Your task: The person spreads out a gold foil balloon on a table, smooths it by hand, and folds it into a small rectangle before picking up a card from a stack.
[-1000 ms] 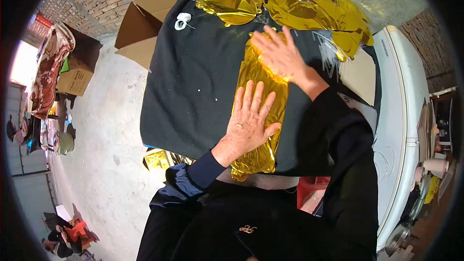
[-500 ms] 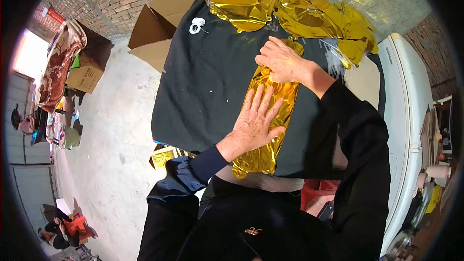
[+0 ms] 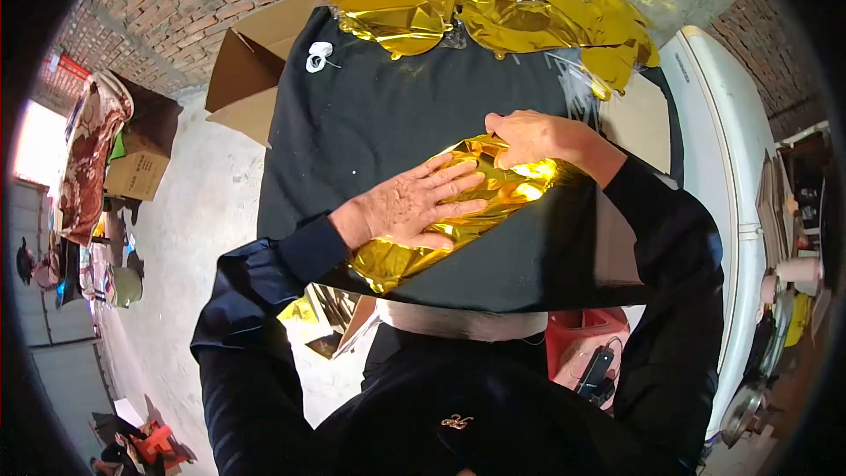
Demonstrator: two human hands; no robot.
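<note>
A flat gold foil balloon, folded into a long strip, lies slantwise on the black cloth of the table. My left hand rests palm down on its lower left half, fingers stretched out and slightly apart. At the balloon's upper right part, my right hand has its fingers curled and pinched on the foil edge. The far right end of the foil is partly hidden beneath my right hand and wrist.
More gold foil balloons are heaped at the table's far edge, beside thin clear straws. A white string coil lies at the back left. An open cardboard box stands left; a white freezer stands right.
The foil balloon has turned from nearly upright to a slant, its lower end swinging left. My left hand has moved left with it, and my right hand has come nearer to me.
</note>
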